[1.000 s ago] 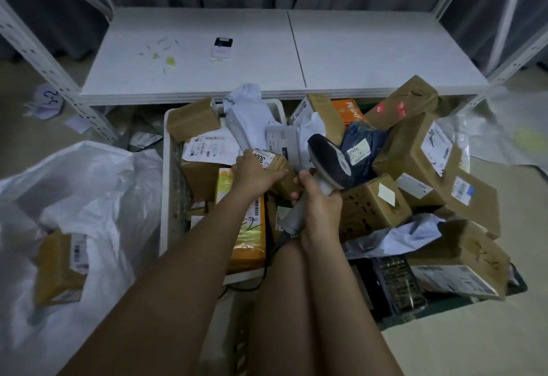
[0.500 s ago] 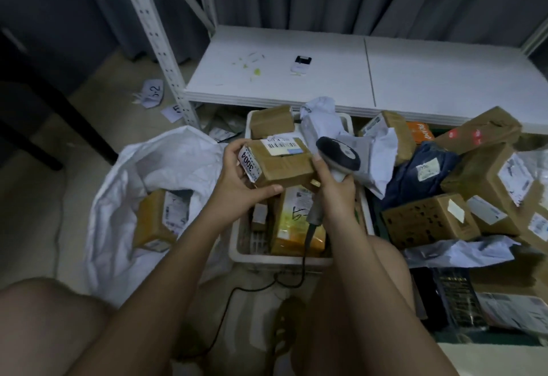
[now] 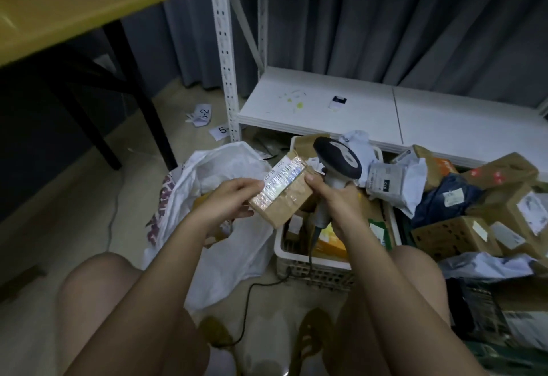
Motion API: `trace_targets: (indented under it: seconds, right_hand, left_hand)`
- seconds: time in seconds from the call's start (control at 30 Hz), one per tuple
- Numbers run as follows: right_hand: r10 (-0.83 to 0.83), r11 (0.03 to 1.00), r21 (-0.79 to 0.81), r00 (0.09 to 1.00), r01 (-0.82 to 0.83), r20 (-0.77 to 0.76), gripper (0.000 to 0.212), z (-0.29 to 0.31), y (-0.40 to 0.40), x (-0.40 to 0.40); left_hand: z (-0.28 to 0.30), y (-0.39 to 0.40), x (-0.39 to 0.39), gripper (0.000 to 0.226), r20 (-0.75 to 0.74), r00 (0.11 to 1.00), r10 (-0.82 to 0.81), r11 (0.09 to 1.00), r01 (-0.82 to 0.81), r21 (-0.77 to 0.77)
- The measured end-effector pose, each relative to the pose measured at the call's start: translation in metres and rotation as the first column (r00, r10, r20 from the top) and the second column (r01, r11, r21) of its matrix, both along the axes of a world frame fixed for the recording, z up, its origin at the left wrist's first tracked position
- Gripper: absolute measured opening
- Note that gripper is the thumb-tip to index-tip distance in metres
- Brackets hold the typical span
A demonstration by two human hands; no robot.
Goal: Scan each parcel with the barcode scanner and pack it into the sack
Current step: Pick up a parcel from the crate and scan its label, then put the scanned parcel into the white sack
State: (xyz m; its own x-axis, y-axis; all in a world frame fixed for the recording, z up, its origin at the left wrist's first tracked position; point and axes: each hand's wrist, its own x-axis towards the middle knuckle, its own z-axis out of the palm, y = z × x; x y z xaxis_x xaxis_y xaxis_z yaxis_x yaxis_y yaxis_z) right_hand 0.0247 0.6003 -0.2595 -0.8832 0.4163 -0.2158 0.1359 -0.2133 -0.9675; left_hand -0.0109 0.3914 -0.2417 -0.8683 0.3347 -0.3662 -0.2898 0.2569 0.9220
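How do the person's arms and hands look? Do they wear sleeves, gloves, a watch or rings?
Both forearms are bare up to the frame edge: no sleeves show. The left hand and the right hand have no gloves, and no watch, bracelet or ring is visible. The fingernails look short and unpainted.

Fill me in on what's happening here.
A seated person is sorting parcels. The left hand holds a small brown box with its taped label facing up, over the open white sack. The right hand grips the barcode scanner right beside the box. A white basket and a heap of parcels sit to the right.
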Motion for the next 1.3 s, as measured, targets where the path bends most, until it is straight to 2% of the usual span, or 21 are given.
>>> trace_targets:
  seconds: [0.07, 0.13, 0.2, 0.27, 0.33, 0.4, 0.47, 0.57, 0.67, 0.73, 0.83, 0.93, 1.0, 1.07, 1.1, 1.2, 1.3]
  right_hand:
    - [-0.015, 0.999, 0.047, 1.0, 0.015, -0.001, 0.048, 0.005, -0.008, -0.001]
    - [-0.067, 0.994, 0.086, 0.998, 0.066, 0.012, 0.056, 0.009, -0.016, -0.002]
    - [-0.072, 0.996, 0.042, 0.997, 0.072, -0.004, 0.054, 0.011, -0.026, 0.001]
    - [-0.026, 0.998, -0.053, 0.998, 0.023, -0.051, 0.058, 0.011, -0.037, 0.004]
    - [0.001, 0.996, -0.085, 0.997, -0.008, -0.082, 0.068, 0.01, -0.046, 0.004]
    - [-0.018, 0.994, -0.111, 0.996, 0.008, -0.088, 0.077, 0.011, -0.053, 0.002]
    - [-0.066, 0.989, -0.134, 0.994, 0.054, -0.085, 0.068, 0.012, -0.056, -0.001]
    - [-0.071, 0.988, -0.145, 0.993, 0.056, -0.099, 0.05, 0.013, -0.054, -0.001]
    - [0.01, 0.997, -0.071, 0.995, -0.017, -0.097, 0.041, 0.018, -0.041, 0.004]
    - [0.117, 0.993, 0.005, 0.988, -0.118, -0.096, 0.028, 0.021, -0.031, 0.009]
    - [0.262, 0.964, 0.065, 0.96, -0.257, -0.098, 0.028, 0.026, -0.023, 0.014]
    - [0.303, 0.952, 0.086, 0.948, -0.295, -0.098, 0.024, 0.031, -0.017, 0.017]
    - [0.27, 0.958, 0.122, 0.958, -0.258, -0.096, 0.02, 0.029, -0.015, 0.02]
    - [0.218, 0.963, 0.182, 0.971, -0.198, -0.096, 0.027, 0.022, -0.017, 0.024]
    - [0.194, 0.963, 0.21, 0.975, -0.169, -0.108, 0.037, 0.019, -0.02, 0.027]
    - [0.165, 0.962, 0.245, 0.97, -0.118, -0.18, 0.07, 0.01, -0.028, 0.029]
    - [0.188, 0.943, 0.312, 0.962, -0.12, -0.198, 0.075, 0.006, -0.03, 0.026]
  left_hand:
    - [0.006, -0.005, 0.006, 0.008, -0.029, 0.999, 0.024, 0.998, -0.022, 0.059]
    - [0.01, -0.003, 0.011, 0.016, -0.144, 0.979, 0.146, 0.986, -0.132, 0.105]
    - [0.008, 0.0, 0.013, 0.03, -0.346, 0.905, 0.247, 0.967, -0.254, 0.025]
    - [0.005, 0.005, 0.016, 0.041, -0.527, 0.821, 0.221, 0.95, -0.303, -0.073]
    - [0.003, 0.011, 0.021, 0.047, -0.61, 0.778, 0.147, 0.938, -0.306, -0.164]
    - [0.005, 0.018, 0.029, 0.051, -0.614, 0.782, 0.105, 0.912, -0.322, -0.254]
    - [0.004, 0.024, 0.034, 0.052, -0.589, 0.804, 0.076, 0.907, -0.301, -0.294]
    - [-0.005, 0.025, 0.033, 0.049, -0.576, 0.813, 0.078, 0.952, -0.232, -0.199]
    - [-0.002, 0.021, 0.027, 0.031, -0.46, 0.884, 0.086, 0.983, -0.151, -0.107]
    - [0.002, 0.02, 0.021, 0.036, -0.37, 0.924, 0.096, 0.991, -0.124, -0.053]
    - [0.01, 0.018, 0.015, 0.045, -0.275, 0.957, 0.092, 0.995, -0.096, -0.001]
    - [0.012, 0.018, 0.011, 0.065, -0.176, 0.974, 0.141, 0.989, -0.129, 0.076]
    - [0.012, 0.02, 0.009, 0.071, -0.099, 0.965, 0.241, 0.955, -0.218, 0.2]
    - [0.01, 0.022, 0.006, 0.075, -0.013, 0.942, 0.335, 0.895, -0.314, 0.318]
    - [0.009, 0.024, 0.005, 0.075, 0.025, 0.932, 0.362, 0.869, -0.348, 0.353]
    - [0.007, 0.03, 0.008, 0.058, 0.088, 0.927, 0.365, 0.854, -0.371, 0.365]
    - [0.003, 0.031, 0.013, 0.044, 0.164, 0.916, 0.367, 0.84, -0.402, 0.364]
